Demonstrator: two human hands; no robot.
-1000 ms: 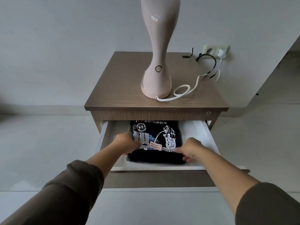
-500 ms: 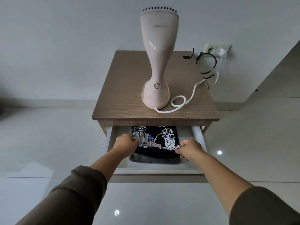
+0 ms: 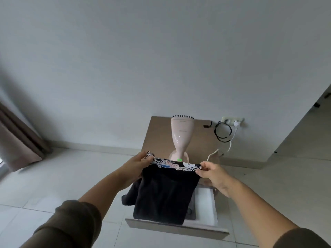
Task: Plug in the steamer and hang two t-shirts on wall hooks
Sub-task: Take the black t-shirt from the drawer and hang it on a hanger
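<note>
Head cam: left hand (image 3: 138,164) pinches the upper left corner of a folded black t-shirt w/ white-and-blue print (image 3: 164,192), fingers curled over the printed fold; right hand (image 3: 212,173) pinches the upper right corner the same way, thumb on top. Both forearms reach fwd, roughly level, sleeves pushed to mid-arm, so the shirt hangs between them above the open white drawer (image 3: 206,203) of the brown wooden bedside table (image 3: 202,140). A 2nd dark garment looks to lie in the drawer, mostly hidden. To do this step well: keep both pinches firm, lift clear of the drawer front, let the folds drop open before looking for a hook. Pale pink upright garment steamer (image 3: 181,135) stands mid-tabletop, green light on; its white cord (image 3: 215,153) runs off the right edge to the white wall socket (image 3: 232,120), apparently plugged in.
</note>
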